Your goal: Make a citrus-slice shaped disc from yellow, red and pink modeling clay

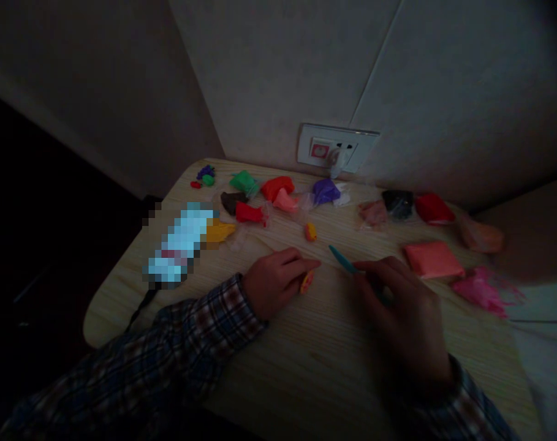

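Note:
My left hand (278,280) rests on the table, pinching a small round orange clay piece (307,282) with red marks on its face. The piece stands tilted on its edge between thumb and fingers. In my right hand (400,306) is a teal plastic clay knife (341,258), held like a pen, its blade pointing up and left, a short way from the orange piece. Just beyond my left fingertips lies a small yellow-and-orange clay lump (310,231), touched by neither hand.
Bags of coloured clay line the back: green (244,182), red (249,212), purple (326,191), black (398,203). Coral (433,259) and pink (483,289) packs lie right. Small clay fruit shapes (206,174) sit back left. A blurred-out lit device (181,242) with a cable lies left. A wall socket (337,149) holds a plug.

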A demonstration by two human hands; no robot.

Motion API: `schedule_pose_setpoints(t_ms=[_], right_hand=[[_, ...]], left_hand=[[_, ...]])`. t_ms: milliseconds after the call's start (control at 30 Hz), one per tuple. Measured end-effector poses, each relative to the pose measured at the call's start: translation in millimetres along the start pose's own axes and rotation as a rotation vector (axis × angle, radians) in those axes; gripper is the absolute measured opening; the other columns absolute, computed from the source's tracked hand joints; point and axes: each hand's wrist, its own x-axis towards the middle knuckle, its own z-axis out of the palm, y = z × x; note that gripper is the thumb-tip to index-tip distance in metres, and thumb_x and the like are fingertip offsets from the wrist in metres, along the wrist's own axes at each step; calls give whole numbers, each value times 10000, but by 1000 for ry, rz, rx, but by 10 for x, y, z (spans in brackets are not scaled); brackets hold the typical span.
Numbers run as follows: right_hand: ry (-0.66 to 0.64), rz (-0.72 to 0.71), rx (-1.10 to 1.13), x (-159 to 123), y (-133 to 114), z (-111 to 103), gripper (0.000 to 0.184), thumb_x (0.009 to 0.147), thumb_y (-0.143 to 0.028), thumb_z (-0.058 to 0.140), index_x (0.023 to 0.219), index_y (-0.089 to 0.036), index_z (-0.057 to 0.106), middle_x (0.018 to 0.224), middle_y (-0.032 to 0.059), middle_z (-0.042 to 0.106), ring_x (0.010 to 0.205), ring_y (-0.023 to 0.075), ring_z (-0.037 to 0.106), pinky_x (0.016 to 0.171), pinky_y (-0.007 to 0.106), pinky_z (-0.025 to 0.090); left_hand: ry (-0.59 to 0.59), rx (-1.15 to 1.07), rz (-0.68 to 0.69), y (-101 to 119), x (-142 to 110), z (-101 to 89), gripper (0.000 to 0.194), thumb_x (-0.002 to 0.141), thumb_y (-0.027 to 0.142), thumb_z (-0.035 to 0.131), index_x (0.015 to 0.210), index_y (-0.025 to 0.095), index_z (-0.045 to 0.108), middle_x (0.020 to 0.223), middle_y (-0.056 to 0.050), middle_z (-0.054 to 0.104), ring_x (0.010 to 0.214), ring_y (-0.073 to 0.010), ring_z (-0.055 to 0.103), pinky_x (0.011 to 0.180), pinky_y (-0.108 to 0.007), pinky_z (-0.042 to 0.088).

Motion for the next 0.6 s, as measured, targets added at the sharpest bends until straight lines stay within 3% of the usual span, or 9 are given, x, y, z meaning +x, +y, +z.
schedule_pose_setpoints(t_ms=[167, 300, 400, 500, 600], right_hand=[[1, -4, 2, 3, -8, -10, 171, 858, -251, 479, 928, -178, 617, 748, 17, 554, 625, 126, 543, 567, 263, 412], [9, -1, 2, 6, -4, -6, 165, 856, -246, 489, 931, -177, 619, 745, 13, 547, 630, 123, 540, 571, 259, 407], [-1, 7, -3, 4, -6, -9, 171, 860, -252, 483, 936, -180, 617, 753, 14, 546, 632, 124, 538, 573, 262, 404], [-12, 6, -9, 0, -11, -18, 167, 863, -247, 476, 933, -183, 615, 756, 15, 546, 636, 126, 538, 571, 263, 401], [-2, -6, 0, -6, -7, -26, 156, 861, -235, 484, 923, -179, 615, 757, 17, 547, 646, 123, 539, 576, 257, 405]], left_hand=[[-17, -83, -9, 45, 5, -19, 300, 882, 135, 424, 1105, 146, 624, 822, -46, 640, 729, -128, 606, 675, -239, 509], [68, -188, -16, 56, 8, -6, 299, 923, 214, 387, 1070, 119, 629, 867, -62, 671, 790, -133, 625, 754, -251, 510], [65, -216, -41, 59, 10, -3, 305, 895, 302, 472, 1080, 102, 608, 955, -86, 679, 883, -158, 632, 831, -283, 505], [-2, -226, -96, 70, 21, -15, 283, 823, 240, 589, 1074, 108, 596, 1011, -88, 672, 918, -164, 631, 838, -284, 507], [-17, -313, -152, 86, 37, -32, 266, 798, 154, 606, 1062, 121, 584, 964, -60, 681, 832, -128, 645, 760, -232, 523]])
